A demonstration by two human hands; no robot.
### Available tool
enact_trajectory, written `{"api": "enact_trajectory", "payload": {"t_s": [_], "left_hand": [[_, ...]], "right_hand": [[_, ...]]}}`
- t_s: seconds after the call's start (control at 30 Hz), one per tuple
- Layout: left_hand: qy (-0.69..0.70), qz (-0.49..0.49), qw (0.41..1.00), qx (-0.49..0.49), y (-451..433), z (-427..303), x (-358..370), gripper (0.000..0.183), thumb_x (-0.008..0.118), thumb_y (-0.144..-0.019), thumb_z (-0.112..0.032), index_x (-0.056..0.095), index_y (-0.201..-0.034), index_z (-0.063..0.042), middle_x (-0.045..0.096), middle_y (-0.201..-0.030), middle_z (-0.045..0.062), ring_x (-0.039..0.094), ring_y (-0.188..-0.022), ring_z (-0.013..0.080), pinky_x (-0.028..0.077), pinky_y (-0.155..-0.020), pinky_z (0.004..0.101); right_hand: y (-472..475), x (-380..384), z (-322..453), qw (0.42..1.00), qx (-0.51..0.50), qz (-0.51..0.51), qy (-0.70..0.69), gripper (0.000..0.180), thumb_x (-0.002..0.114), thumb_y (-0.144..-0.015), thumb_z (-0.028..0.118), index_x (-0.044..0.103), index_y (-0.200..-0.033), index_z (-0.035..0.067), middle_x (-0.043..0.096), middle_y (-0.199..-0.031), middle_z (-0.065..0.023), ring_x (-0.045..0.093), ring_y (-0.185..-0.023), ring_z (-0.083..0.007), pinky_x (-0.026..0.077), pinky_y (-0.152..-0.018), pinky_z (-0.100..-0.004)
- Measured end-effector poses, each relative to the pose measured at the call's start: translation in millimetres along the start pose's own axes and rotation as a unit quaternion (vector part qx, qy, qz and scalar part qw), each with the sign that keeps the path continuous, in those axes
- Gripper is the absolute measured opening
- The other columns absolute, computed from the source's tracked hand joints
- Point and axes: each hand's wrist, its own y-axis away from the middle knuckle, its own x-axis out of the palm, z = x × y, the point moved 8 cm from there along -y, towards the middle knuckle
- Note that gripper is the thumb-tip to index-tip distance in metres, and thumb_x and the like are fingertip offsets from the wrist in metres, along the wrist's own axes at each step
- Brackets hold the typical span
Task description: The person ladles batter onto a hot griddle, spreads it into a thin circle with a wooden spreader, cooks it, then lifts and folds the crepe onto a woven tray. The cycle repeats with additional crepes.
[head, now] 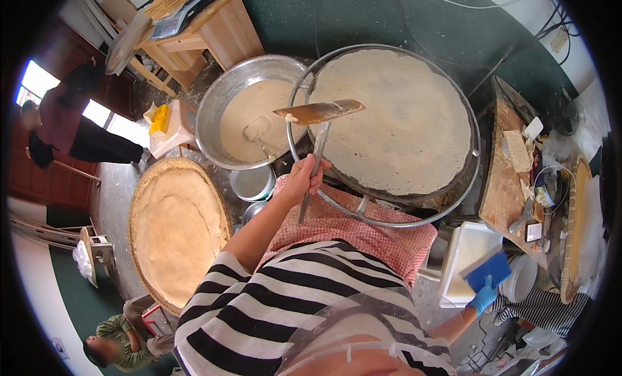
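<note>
My left hand [303,179] is closed around the metal handle of a T-shaped wooden batter spreader [323,112], whose brown blade is raised over the left rim of a large round griddle. A thin layer of pale batter [388,123] covers the griddle. Beside it stands a steel basin [209,104] of batter [243,101], with a ladle [262,145] in it. At the lower right, my right hand [486,296], in a blue glove, grips a blue rectangular scraper [487,271] over a white tray [449,274] with pale contents.
A metal ring [379,223] surrounds the griddle. Flatbreads [180,230] lie on a round woven tray to the left. A bucket [250,184] stands below the basin. Tools clutter a wooden board [500,181] at right. One person stands upper left; another sits lower left.
</note>
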Motion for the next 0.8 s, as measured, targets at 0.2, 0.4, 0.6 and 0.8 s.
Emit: {"api": "enact_trajectory", "payload": {"t_s": [0.2, 0.4, 0.6, 0.8], "left_hand": [[-0.028, 0.086, 0.996, 0.005, -5, 1, 0, 0.054, 0.027, -0.094, -0.047, 0.055, -0.090, -0.001, 0.034, -0.048, -0.003, 0.031, -0.037, 0.0065, 0.027, -0.036, 0.0208], [-0.039, 0.139, 0.989, 0.019, -4, -5, 3, 0.057, 0.028, -0.093, -0.050, 0.055, -0.090, -0.001, 0.034, -0.048, -0.003, 0.030, -0.038, 0.0061, 0.026, -0.036, 0.0207], [-0.058, 0.123, 0.991, 0.009, -4, -11, -9, 0.052, 0.032, -0.093, -0.047, 0.056, -0.090, -0.001, 0.035, -0.048, -0.004, 0.031, -0.039, 0.0055, 0.027, -0.037, 0.0206], [-0.174, 0.039, 0.982, -0.065, -21, -20, -31, 0.043, 0.037, -0.095, -0.037, 0.057, -0.094, 0.001, 0.037, -0.049, -0.003, 0.032, -0.040, 0.0054, 0.026, -0.038, 0.0206]], "right_hand": [[88, 178, 170, 0.915, -0.017, 0.321, -0.245, 0.049, 0.058, -0.083, 0.033, 0.051, -0.116, -0.003, 0.058, -0.098, -0.0060, 0.055, -0.085, -0.0138, 0.045, -0.076, -0.0265], [149, 318, 266, 0.847, -0.055, 0.503, -0.162, 0.054, 0.061, -0.082, 0.035, 0.051, -0.115, -0.006, 0.059, -0.100, -0.0096, 0.055, -0.087, -0.0147, 0.043, -0.080, -0.0260], [206, 336, 298, 0.793, -0.068, 0.599, -0.093, 0.061, 0.063, -0.078, 0.041, 0.051, -0.115, -0.006, 0.061, -0.098, -0.0102, 0.057, -0.085, -0.0156, 0.045, -0.077, -0.0259], [241, 327, 333, 0.740, -0.050, 0.660, -0.120, 0.061, 0.067, -0.074, 0.043, 0.054, -0.110, -0.005, 0.061, -0.094, -0.0091, 0.057, -0.082, -0.0148, 0.045, -0.075, -0.0258]]}}
